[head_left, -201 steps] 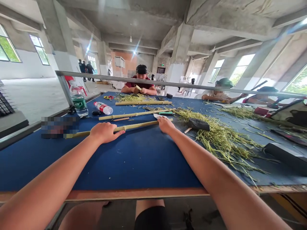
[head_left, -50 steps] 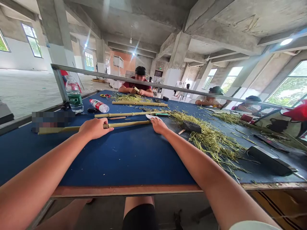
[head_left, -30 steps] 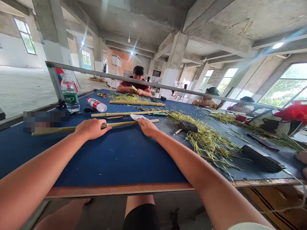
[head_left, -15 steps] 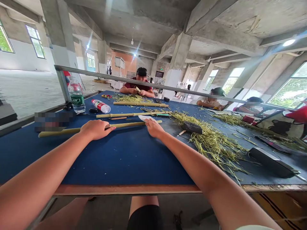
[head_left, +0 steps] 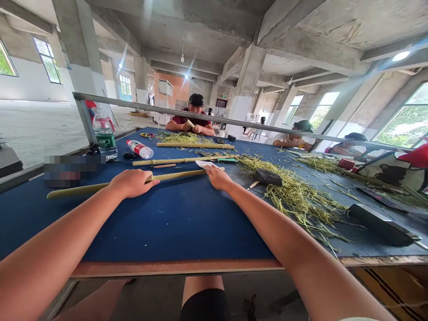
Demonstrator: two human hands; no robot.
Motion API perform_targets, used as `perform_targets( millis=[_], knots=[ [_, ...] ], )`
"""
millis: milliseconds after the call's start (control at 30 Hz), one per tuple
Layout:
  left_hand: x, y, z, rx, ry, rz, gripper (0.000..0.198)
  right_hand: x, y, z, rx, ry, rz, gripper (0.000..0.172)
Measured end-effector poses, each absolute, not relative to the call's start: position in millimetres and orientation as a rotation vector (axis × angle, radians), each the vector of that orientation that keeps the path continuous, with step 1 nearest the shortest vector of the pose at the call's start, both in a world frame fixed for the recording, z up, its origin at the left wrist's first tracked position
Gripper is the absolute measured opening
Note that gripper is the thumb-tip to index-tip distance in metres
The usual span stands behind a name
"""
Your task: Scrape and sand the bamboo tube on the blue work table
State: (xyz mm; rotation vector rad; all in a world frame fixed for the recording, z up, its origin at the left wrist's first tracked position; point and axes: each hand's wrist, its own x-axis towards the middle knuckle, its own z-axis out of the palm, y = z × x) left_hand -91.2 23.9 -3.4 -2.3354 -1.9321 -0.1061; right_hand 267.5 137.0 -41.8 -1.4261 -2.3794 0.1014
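Note:
A long bamboo stick (head_left: 78, 190) lies crosswise over the blue table mat. Around its middle my left hand (head_left: 132, 183) is closed, thumb pointing right. Near the stick's right end my right hand (head_left: 218, 177) presses a white sheet or cloth (head_left: 202, 164) against it, with fingers together. What the white piece is made of cannot be made out. Behind the hands lie a second bamboo stick (head_left: 160, 161), a short brown strip (head_left: 164, 166) and a green-handled tool (head_left: 226, 160).
Bottles (head_left: 105, 141) stand and lie at the left. Shavings (head_left: 301, 200), a dark block (head_left: 268, 177) and a black box (head_left: 381, 225) are on the right. A metal rail (head_left: 200, 117) crosses behind. A person (head_left: 192, 118) sits opposite, others at the far right.
My right hand has shifted slightly right along the stick with the white piece. The stick's left end has moved a little left and down. My left hand keeps its grip.

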Motion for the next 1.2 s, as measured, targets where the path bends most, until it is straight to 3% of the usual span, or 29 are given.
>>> perform_targets(
  millis=[100,333,600,833,1067,1200],
  knots=[
    [-91,24,-2,-2.331,-1.956,-0.064,0.074,259,133,-41,-1.26,-2.463,0.147,0.052],
    [-89,21,0,-2.356,-1.948,-0.108,0.066,295,147,-36,-1.699,-2.248,0.052,0.05],
    [-88,19,-1,-2.384,-1.851,-0.123,0.06,261,131,-42,-1.157,-2.499,0.158,0.051],
    [-85,18,3,-2.399,-1.871,-0.095,0.058,294,151,-39,-1.624,-2.241,0.085,0.051],
    [-84,18,4,-2.354,-1.913,-0.114,0.058,254,135,-44,-1.157,-2.498,0.164,0.052],
    [-84,18,4,-2.351,-1.907,-0.095,0.059,270,143,-42,-1.373,-2.39,0.157,0.049]
  ],
)
